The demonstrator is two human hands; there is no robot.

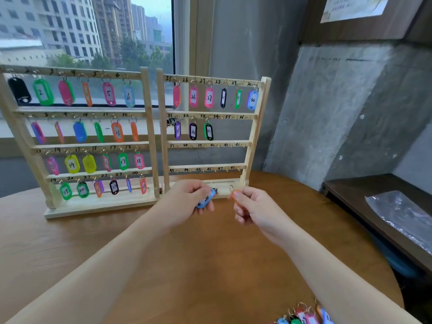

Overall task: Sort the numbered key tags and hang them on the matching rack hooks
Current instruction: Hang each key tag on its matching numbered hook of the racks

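Two wooden key racks stand side by side on a round wooden table [70, 242], in front of a window [86, 31]. The left rack [147, 127] carries hooks numbered up to 24, and a coloured tag hangs under each of its four rows. The right rack [254, 127] carries hooks numbered 25 to 48. Its top row holds six tags, ending with the blue tag 30 [252, 100]. Its second row holds three tags at 31 to 33, including the green-edged tag 33 [208, 131]. The rows marked 37–42 and 43–48 show bare hooks.

Both hands are raised just in front of the base of the right rack. The left hand [187, 202] has its fingers curled around a light blue key tag [205, 199], label side facing up; the number on it cannot be read. The right hand [251, 206] pinches an orange key tag [234, 195] between thumb and forefinger, with its metal ring [231, 188] standing above the fingertips. The two hands are near each other but apart.

A cluster of unsorted tags [304, 318] lies at the near edge of the table, beside the right forearm. A dark side shelf [346, 190] to the right holds a clear plastic bag [402, 216].
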